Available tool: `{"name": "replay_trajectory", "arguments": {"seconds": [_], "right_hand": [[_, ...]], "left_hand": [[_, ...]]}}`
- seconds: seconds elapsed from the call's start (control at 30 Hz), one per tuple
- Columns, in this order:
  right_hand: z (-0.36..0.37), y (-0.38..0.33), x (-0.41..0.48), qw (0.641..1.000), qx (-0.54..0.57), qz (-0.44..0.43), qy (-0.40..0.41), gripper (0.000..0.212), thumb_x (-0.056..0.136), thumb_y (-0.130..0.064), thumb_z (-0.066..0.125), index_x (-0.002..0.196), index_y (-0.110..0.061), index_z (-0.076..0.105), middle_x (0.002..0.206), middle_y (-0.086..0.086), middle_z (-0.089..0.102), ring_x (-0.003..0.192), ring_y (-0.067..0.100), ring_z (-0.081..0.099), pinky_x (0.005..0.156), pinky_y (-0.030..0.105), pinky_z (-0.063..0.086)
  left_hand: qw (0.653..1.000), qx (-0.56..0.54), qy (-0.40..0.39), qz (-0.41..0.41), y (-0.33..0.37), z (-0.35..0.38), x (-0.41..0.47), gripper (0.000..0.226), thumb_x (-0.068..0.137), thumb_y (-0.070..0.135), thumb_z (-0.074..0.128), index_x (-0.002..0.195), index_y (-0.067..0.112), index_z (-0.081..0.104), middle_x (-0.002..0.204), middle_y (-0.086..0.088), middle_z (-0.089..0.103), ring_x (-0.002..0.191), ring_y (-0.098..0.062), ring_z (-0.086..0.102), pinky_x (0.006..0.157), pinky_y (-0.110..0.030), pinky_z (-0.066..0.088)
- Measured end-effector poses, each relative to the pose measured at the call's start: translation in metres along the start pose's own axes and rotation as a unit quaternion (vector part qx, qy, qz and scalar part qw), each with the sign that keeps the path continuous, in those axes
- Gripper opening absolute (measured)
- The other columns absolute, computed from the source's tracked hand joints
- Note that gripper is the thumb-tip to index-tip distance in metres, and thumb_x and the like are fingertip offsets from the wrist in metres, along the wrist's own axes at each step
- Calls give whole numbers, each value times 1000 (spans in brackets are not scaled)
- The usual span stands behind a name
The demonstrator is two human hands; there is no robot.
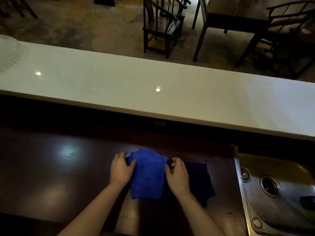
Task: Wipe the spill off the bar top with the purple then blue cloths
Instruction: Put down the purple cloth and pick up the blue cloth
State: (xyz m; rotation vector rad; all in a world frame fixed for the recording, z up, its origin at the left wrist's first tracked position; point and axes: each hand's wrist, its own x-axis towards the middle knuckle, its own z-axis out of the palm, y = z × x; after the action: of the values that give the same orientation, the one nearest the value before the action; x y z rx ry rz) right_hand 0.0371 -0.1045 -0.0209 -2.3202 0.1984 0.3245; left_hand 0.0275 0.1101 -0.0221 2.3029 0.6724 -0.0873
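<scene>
A bright blue cloth (pixel 147 174) lies folded on the dark wooden counter (pixel 59 176) below the white bar top (pixel 153 86). My left hand (pixel 121 169) pinches its left edge near the top corner. My right hand (pixel 178 176) pinches its right edge. A dark purple cloth (pixel 201 179) lies flat under and to the right of the blue one, partly hidden by my right hand. I cannot make out a spill on the bar top.
A steel sink (pixel 276 188) with a drain sits at the right end of the counter. A clear glass object (pixel 8 48) stands at the bar top's far left. Wooden chairs (pixel 162 28) and a table (pixel 235 21) stand on the floor beyond the bar.
</scene>
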Motion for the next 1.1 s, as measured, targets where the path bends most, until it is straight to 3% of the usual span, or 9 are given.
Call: {"name": "replay_trajectory", "arguments": {"seconds": [0.2, 0.4, 0.5, 0.57, 0.67, 0.8, 0.93, 1.03, 1.1], "right_hand": [[25, -21, 6, 996, -35, 62, -51, 48, 95, -38, 65, 130, -12, 44, 134, 13, 51, 113, 31, 61, 92, 39, 51], [26, -17, 16, 985, 44, 150, -77, 64, 86, -36, 78, 131, -12, 40, 135, 15, 53, 121, 34, 57, 100, 44, 50], [28, -14, 19, 975, 98, 179, -86, 60, 82, -30, 82, 125, -12, 44, 128, 12, 61, 117, 33, 63, 97, 50, 55], [29, -12, 19, 973, 103, 189, -84, 50, 82, -27, 83, 117, -14, 49, 122, 9, 64, 108, 28, 66, 90, 44, 58], [31, -10, 19, 971, 119, 183, -95, 28, 85, -26, 80, 103, -17, 60, 113, 5, 69, 94, 20, 66, 81, 35, 57], [26, -15, 15, 959, 188, 175, -124, 10, 92, -27, 71, 97, -29, 63, 112, -1, 68, 103, 20, 67, 96, 47, 56], [10, -27, 6, 939, 285, 144, -130, 28, 97, -28, 65, 125, -25, 60, 126, 1, 66, 112, 20, 66, 100, 48, 54], [-9, -42, -1, 916, 367, 96, -128, 32, 96, -23, 68, 127, -21, 61, 125, 4, 70, 109, 19, 71, 90, 36, 59], [-24, -55, -5, 893, 428, 58, -129, 33, 91, -16, 73, 123, -16, 65, 122, 9, 74, 109, 23, 73, 88, 36, 60]], "left_hand": [[997, -16, -72, -30, 2, 1, -2, 59, 82, 38, 71, 130, 9, 52, 121, -11, 68, 111, -28, 63, 94, -40, 49], [990, -36, -116, -77, 3, 2, 7, 51, 78, 31, 77, 120, 10, 56, 116, -8, 67, 99, -23, 65, 88, -37, 52], [984, -40, -140, -102, -1, 2, 13, 49, 78, 27, 77, 119, 12, 56, 113, -6, 65, 90, -17, 58, 84, -34, 50], [980, -44, -153, -116, -4, 3, 15, 44, 79, 23, 76, 117, 13, 56, 107, -2, 62, 89, -16, 57, 83, -33, 50], [976, -36, -175, -125, -5, 4, 18, 25, 83, 21, 72, 104, 16, 60, 101, -2, 62, 91, -20, 62, 82, -35, 53], [970, -55, -199, -126, -6, 0, 18, 8, 88, 23, 64, 87, 21, 57, 99, -3, 64, 84, -14, 63, 66, -29, 50], [960, -148, -215, -100, -1, -14, 15, 23, 91, 27, 61, 112, 21, 57, 108, 3, 63, 98, -14, 63, 83, -31, 50], [959, -207, -186, -53, 14, -31, 11, 29, 91, 20, 62, 120, 15, 58, 107, 1, 68, 92, -11, 65, 77, -24, 52], [947, -268, -175, -26, 28, -44, 7, 26, 92, 15, 61, 117, 15, 60, 110, -2, 70, 94, -14, 68, 72, -20, 53]]}}
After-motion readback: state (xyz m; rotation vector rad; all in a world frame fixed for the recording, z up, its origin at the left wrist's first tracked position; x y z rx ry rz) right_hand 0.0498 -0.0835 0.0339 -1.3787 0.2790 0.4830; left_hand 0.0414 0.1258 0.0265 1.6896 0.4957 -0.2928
